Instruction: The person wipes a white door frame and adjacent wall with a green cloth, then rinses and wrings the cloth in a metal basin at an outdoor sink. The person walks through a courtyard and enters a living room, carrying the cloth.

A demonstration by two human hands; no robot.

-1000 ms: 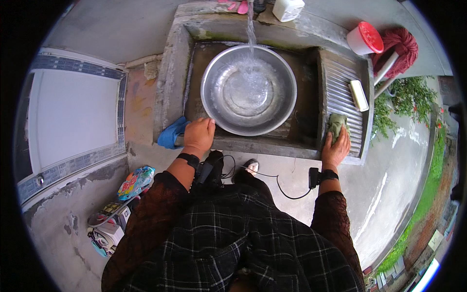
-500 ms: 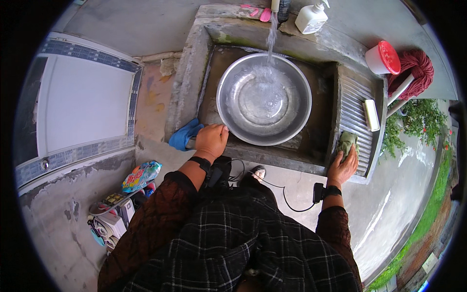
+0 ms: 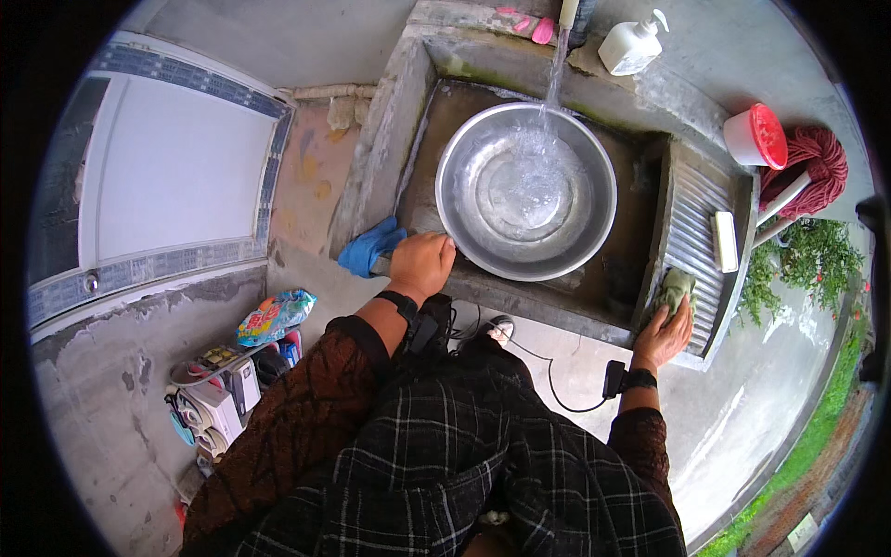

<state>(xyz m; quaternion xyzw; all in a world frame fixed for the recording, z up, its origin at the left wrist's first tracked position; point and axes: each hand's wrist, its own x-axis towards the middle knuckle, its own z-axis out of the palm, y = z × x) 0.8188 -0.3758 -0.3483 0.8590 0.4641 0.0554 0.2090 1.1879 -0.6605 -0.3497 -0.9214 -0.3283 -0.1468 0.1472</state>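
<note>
- The left hand (image 3: pixel 422 265) rested on the near rim of a wide metal basin (image 3: pixel 525 192), fingers curled together over the edge; whether they truly gripped it could not be told.
- The basin sat inside a concrete sink (image 3: pixel 399 121), and a thin stream of water (image 3: pixel 554 70) fell from the tap above into it, rippling the shallow pool at its centre.
- The right hand (image 3: pixel 664 330) lay flat, fingers together, pressing on a crumpled green cloth (image 3: pixel 676 288).
- That cloth sat at the near end of a ribbed washboard (image 3: pixel 696 232) forming the sink's right side.
- A white bar of soap (image 3: pixel 724 241) lay on the washboard, just beyond the cloth.
- A blue rag (image 3: pixel 368 246) hung over the sink's near left corner, just beside the left hand.
- On the far ledge stood a white pump bottle (image 3: pixel 631 45); further right were a white tub with a red lid (image 3: pixel 756 136) and a dark red mop head (image 3: pixel 817 162).
- Both wrists wore black bands, a cable trailing from the right 1.
</note>
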